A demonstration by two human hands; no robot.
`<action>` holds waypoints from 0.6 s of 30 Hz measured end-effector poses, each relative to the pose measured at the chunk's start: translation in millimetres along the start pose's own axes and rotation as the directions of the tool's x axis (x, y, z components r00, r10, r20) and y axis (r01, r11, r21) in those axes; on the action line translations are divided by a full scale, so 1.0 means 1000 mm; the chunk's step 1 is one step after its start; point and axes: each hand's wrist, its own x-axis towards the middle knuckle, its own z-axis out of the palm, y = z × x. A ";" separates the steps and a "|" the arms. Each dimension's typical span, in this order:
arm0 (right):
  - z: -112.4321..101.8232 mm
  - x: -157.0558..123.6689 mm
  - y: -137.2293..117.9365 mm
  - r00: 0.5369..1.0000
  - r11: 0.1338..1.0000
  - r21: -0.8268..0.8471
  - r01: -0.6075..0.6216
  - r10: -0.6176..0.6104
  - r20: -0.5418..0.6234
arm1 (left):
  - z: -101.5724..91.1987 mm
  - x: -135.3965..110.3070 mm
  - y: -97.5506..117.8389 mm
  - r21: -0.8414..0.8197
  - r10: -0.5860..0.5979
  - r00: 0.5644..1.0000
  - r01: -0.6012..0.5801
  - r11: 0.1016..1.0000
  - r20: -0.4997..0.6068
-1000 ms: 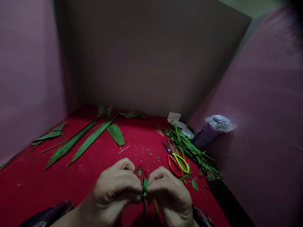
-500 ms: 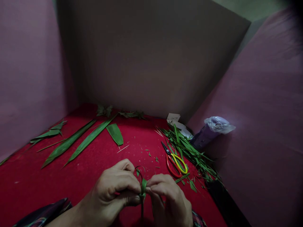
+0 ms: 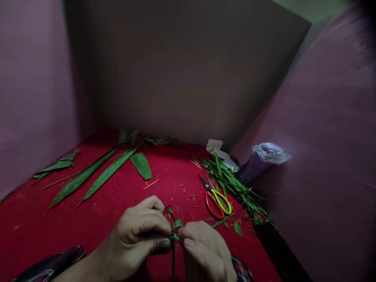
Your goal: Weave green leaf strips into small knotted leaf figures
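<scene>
Between my two hands is a small knotted loop of green leaf strip (image 3: 177,225), with a thin dark strand hanging below it. My left hand (image 3: 141,231) pinches the knot from the left, thumb underneath and index finger on top. From the right, my right hand (image 3: 205,244) has its fingertips closed on the loop's other side. A thin dark strip curls up beyond the fingertips. Scissors (image 3: 217,199) with one red and one yellow handle lie to the right beyond my right hand, blades pointing away.
Long green leaves (image 3: 108,172) and a short cut leaf (image 3: 141,165) lie on the red cloth (image 3: 96,231) at left. A heap of leaf strips (image 3: 235,184) is at right, near a purple plastic-wrapped package (image 3: 261,158) and a white card (image 3: 214,145). Pink and grey walls surround the cloth.
The leaf loop has bent over from upright into a lower curl toward the right. My right hand's fingers have closed in and turned downward; my left hand keeps its pinch. The view shifted slightly.
</scene>
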 end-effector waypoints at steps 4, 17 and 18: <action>-0.008 0.003 0.005 0.995 0.998 -0.018 0.053 -0.051 0.081 | 0.001 -0.003 -0.002 -0.121 -0.150 0.988 0.146 0.982 -0.026; -0.009 0.007 0.007 0.980 0.986 0.090 0.141 -0.152 0.125 | 0.001 -0.002 0.001 -0.283 -0.513 0.855 0.511 0.812 0.071; -0.009 0.006 0.009 0.982 0.985 0.092 0.143 -0.153 0.110 | 0.001 -0.002 0.001 -0.304 -0.521 0.850 0.517 0.800 0.076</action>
